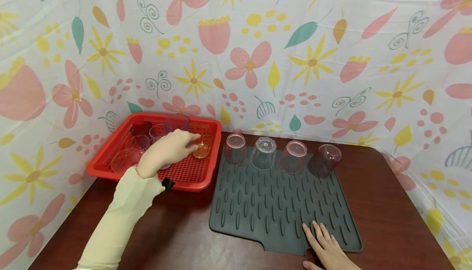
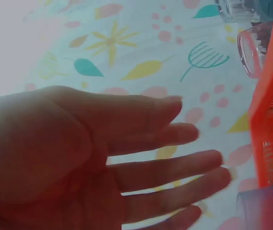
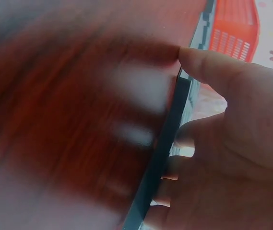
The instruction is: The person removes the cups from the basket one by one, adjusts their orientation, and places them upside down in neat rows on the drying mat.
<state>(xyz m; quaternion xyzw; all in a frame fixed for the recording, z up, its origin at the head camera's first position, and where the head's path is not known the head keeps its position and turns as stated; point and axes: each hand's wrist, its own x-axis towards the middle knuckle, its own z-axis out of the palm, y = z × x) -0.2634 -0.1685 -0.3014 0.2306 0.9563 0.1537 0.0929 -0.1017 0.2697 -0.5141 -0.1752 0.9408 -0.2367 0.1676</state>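
My left hand (image 1: 171,149) reaches over the red plastic basket (image 1: 216,139), its fingertips right by a yellow glass (image 1: 201,150) at the basket's right side. In the left wrist view the fingers (image 2: 170,170) are stretched out and the palm holds nothing. Other tinted glasses lie in the basket, among them a pinkish one (image 1: 126,160) at the left and a purple one (image 1: 178,122) at the back. My right hand (image 1: 326,249) rests at the front edge of the dark grey drying mat (image 1: 265,204), with straight fingers on the mat and the thumb by its edge.
Along the mat's back edge stand several upturned glasses: a pink one (image 1: 235,151), a clear one (image 1: 263,155), a pale pink one (image 1: 293,159) and a dark purple one (image 1: 324,161). Behind the brown table (image 1: 177,229) hangs a flower-patterned cloth (image 1: 273,48).
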